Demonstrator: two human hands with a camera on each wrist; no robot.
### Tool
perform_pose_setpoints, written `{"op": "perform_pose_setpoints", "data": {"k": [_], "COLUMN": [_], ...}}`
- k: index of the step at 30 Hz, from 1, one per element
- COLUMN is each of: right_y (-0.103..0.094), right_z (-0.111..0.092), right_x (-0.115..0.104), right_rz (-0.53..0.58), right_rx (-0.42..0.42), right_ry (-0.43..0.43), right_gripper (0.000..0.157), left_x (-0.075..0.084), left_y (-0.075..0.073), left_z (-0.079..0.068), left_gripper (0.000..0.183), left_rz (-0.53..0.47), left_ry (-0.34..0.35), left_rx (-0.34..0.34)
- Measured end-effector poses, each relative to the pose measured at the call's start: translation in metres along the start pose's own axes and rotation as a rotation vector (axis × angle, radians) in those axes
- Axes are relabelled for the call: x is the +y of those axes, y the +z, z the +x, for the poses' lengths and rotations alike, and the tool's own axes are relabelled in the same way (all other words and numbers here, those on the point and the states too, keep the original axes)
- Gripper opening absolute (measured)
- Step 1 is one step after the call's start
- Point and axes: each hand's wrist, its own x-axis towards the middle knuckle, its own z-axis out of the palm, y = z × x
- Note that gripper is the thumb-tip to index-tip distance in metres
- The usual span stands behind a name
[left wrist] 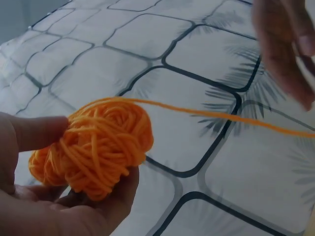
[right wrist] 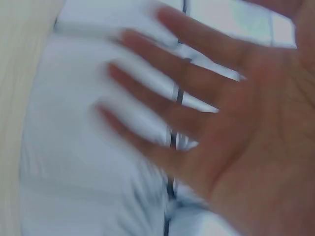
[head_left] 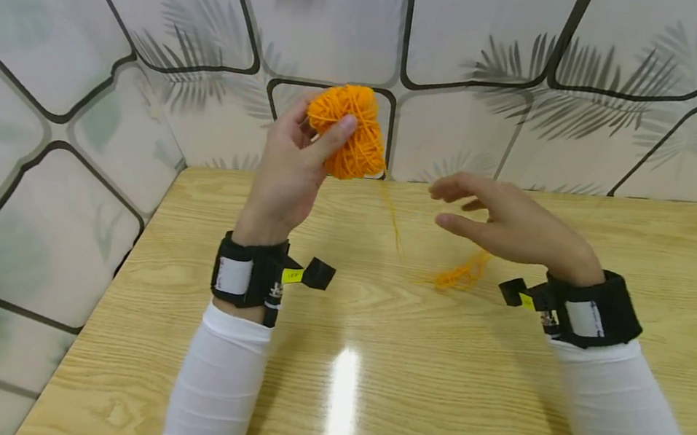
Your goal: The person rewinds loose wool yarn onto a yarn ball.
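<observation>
My left hand holds a ball of orange yarn up in front of the wall, thumb across its near face and fingers behind it. In the left wrist view the wound strands of the ball show clearly, and one strand runs off its top to the right. To the right of the ball, my right hand hovers over the table with its fingers spread and nothing between them. The right wrist view shows that palm bare, its fingertips blurred. Below the right hand lies a loose tangle of yarn.
The light wood table reaches back to a wall with a pattern of dark lines and leaves. A second patterned wall stands along the left edge. Black straps with small camera mounts sit on both wrists.
</observation>
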Motion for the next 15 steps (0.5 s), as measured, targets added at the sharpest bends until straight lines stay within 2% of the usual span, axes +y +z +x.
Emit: {"op": "perform_pose_setpoints", "data": {"k": [2, 5, 8, 11, 13, 15], "right_y": [0.009, 0.02, 0.029, 0.034, 0.035, 0.036], "right_z": [0.007, 0.013, 0.015, 0.016, 0.016, 0.017], "right_x": [-0.015, -0.035, -0.045, -0.048, -0.048, -0.047], "right_rz": [0.12, 0.291, 0.379, 0.443, 0.471, 0.479], "right_rx": [0.079, 0.172, 0.248, 0.277, 0.274, 0.273], "right_ry": [-0.1, -0.173, -0.148, -0.116, -0.107, -0.106], "right_gripper": [0.037, 0.026, 0.019, 0.018, 0.018, 0.018], "left_x": [-0.001, -0.004, -0.009, -0.016, -0.02, -0.023], "left_y": [0.008, 0.018, 0.024, 0.029, 0.032, 0.034], "left_z": [-0.002, -0.004, -0.005, -0.006, -0.006, -0.006], "left_gripper": [0.041, 0.051, 0.056, 0.044, 0.034, 0.031], "left_rz": [0.041, 0.056, 0.08, 0.127, 0.148, 0.158], "left_ry": [0.004, 0.015, 0.052, 0.086, 0.071, 0.024], "left_rx": [-0.063, -0.082, -0.061, -0.053, -0.05, -0.03]}}
